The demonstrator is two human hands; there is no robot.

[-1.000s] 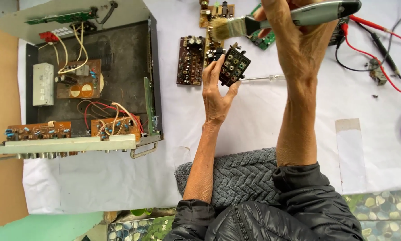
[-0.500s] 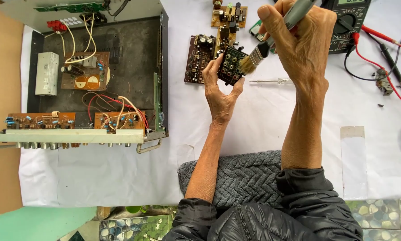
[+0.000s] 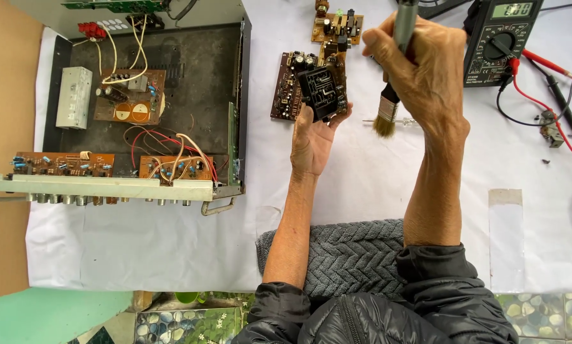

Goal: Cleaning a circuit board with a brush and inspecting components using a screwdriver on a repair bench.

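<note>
My left hand holds a small dark circuit board up above the white cloth, its flat underside turned toward me. My right hand grips a paintbrush by its grey handle. The bristles point down, just right of the small board and apart from it. A longer brown circuit board lies on the cloth behind the held one. A thin screwdriver shaft shows beside the bristles.
An opened amplifier chassis with boards and wires fills the left. A multimeter with red and black leads sits at top right. Another small board lies at the top. A grey knitted cloth covers my lap.
The small board has been turned from its socket side to its flat underside. The brush has left the board, swinging right until its bristles point down.
</note>
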